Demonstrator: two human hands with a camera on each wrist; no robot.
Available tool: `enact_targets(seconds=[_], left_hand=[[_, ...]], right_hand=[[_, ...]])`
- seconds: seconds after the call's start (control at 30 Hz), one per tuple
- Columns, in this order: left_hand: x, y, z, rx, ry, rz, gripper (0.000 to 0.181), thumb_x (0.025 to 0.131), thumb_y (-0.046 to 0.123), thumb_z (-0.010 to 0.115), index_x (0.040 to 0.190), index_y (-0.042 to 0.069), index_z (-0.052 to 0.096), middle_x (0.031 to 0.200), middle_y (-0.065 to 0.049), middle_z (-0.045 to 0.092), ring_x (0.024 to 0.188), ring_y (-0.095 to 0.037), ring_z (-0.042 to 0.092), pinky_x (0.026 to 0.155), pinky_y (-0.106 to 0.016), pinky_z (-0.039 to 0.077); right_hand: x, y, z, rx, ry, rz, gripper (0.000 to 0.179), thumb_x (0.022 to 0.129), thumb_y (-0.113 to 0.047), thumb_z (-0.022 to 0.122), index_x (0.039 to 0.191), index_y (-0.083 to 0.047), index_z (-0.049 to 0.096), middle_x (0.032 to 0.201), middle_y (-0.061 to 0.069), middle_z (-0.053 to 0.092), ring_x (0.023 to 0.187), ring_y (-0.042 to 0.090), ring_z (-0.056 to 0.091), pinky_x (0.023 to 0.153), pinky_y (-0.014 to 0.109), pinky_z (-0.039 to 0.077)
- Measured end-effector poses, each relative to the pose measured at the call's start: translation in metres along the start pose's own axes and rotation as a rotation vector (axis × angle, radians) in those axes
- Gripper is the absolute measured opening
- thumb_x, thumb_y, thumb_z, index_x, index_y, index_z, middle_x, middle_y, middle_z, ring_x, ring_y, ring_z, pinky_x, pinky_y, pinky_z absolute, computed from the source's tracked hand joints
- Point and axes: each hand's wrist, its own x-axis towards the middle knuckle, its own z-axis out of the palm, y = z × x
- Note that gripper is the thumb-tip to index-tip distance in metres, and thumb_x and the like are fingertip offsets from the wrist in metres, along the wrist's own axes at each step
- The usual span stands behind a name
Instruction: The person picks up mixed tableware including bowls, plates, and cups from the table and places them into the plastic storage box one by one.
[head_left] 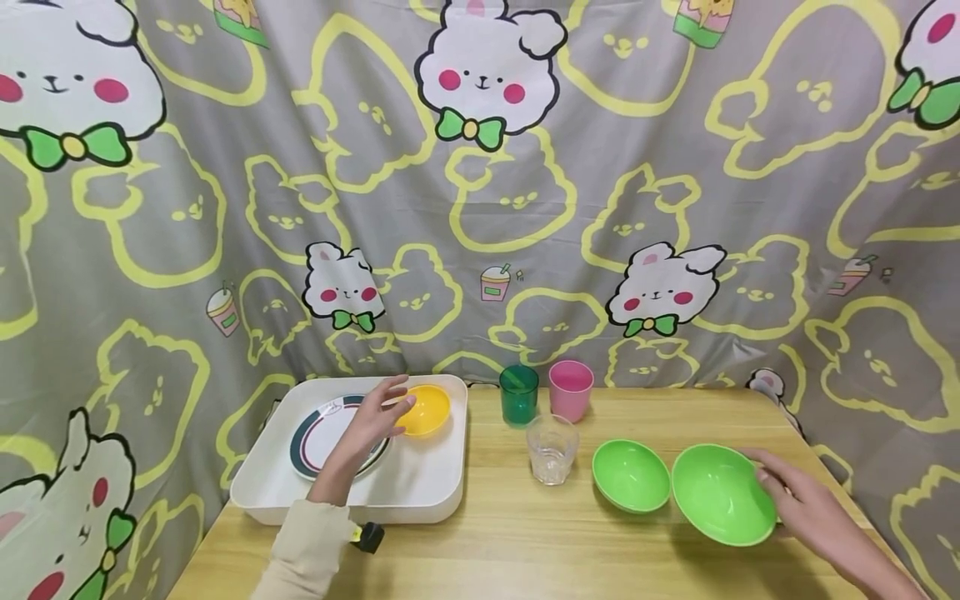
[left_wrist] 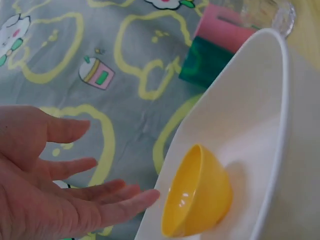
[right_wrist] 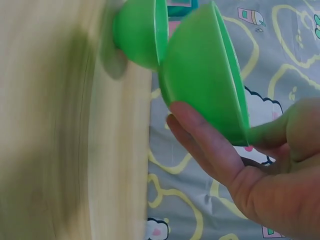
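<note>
In the head view my right hand (head_left: 806,504) holds a large green bowl (head_left: 722,493) by its right rim. The right wrist view shows the thumb at the rim and the fingers under the outer wall, with the bowl raised off the table. A smaller green bowl (head_left: 632,475) stands on the table just to its left. My left hand (head_left: 375,417) hovers over the white tub, its fingers spread and holding nothing. Close by its fingertips, a yellow bowl (left_wrist: 197,195) sits inside the tub. Left of that, partly hidden by the forearm, lies a plate (head_left: 318,433) with a dark green rim.
The white tub (head_left: 408,513) occupies the table's left side. A green cup (head_left: 519,398), a pink cup (head_left: 571,392) and a clear cup (head_left: 552,450) stand between it and the green bowls. Behind the wooden table (head_left: 525,542) hangs a patterned curtain (head_left: 420,208).
</note>
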Motion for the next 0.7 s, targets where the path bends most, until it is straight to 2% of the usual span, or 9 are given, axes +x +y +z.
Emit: enact_targets(seconds=[0.1,0.2,0.33,0.4,0.57,0.7], left_hand=[[-0.004,0.002,0.002,-0.040,0.012,0.045,0.055,0.106,0.016,0.059,0.155,0.002,0.038,0.154,-0.031,0.039,0.138,-0.051,0.043,0.102,-0.058,0.050],[-0.006,0.005,0.005,-0.081,0.014,0.078,0.054,0.106,0.019,0.060,0.153,0.003,0.040,0.153,-0.029,0.042,0.137,-0.048,0.046,0.104,-0.057,0.049],[-0.009,0.006,0.010,-0.134,0.002,0.098,0.052,0.106,0.022,0.060,0.153,0.005,0.043,0.154,-0.025,0.043,0.138,-0.044,0.047,0.106,-0.054,0.048],[-0.010,0.006,0.013,-0.168,-0.009,0.109,0.052,0.106,0.021,0.060,0.152,0.005,0.043,0.154,-0.025,0.043,0.138,-0.043,0.047,0.107,-0.054,0.048],[-0.014,0.006,0.022,-0.221,-0.024,0.134,0.051,0.105,0.022,0.061,0.151,0.007,0.046,0.151,-0.024,0.046,0.136,-0.044,0.049,0.105,-0.053,0.050],[-0.016,0.005,0.028,-0.238,-0.020,0.144,0.049,0.105,0.023,0.061,0.150,0.008,0.048,0.148,-0.023,0.050,0.132,-0.044,0.052,0.104,-0.053,0.051]], right_hand=[[0.002,0.000,0.002,0.030,0.064,-0.049,0.044,0.114,-0.018,0.031,0.147,0.011,0.039,0.138,0.046,0.039,0.094,0.038,0.067,0.059,0.037,0.064],[0.002,0.000,0.004,0.056,0.101,-0.064,0.046,0.114,-0.020,0.032,0.148,0.010,0.038,0.138,0.043,0.040,0.091,0.026,0.068,0.062,0.035,0.064],[0.005,-0.004,0.007,0.114,0.108,-0.058,0.049,0.114,-0.022,0.031,0.152,0.010,0.034,0.139,0.042,0.038,0.087,0.005,0.066,0.067,0.036,0.064],[0.007,-0.007,0.010,0.134,0.115,-0.066,0.050,0.114,-0.022,0.031,0.152,0.010,0.033,0.139,0.042,0.039,0.088,0.000,0.064,0.068,0.036,0.064],[0.013,-0.015,0.019,0.163,0.157,-0.089,0.049,0.114,-0.020,0.031,0.151,0.012,0.034,0.138,0.041,0.042,0.087,-0.005,0.060,0.067,0.033,0.064],[0.017,-0.020,0.028,0.206,0.175,-0.100,0.048,0.114,-0.019,0.030,0.152,0.010,0.034,0.137,0.039,0.045,0.089,-0.004,0.061,0.068,0.033,0.064]])
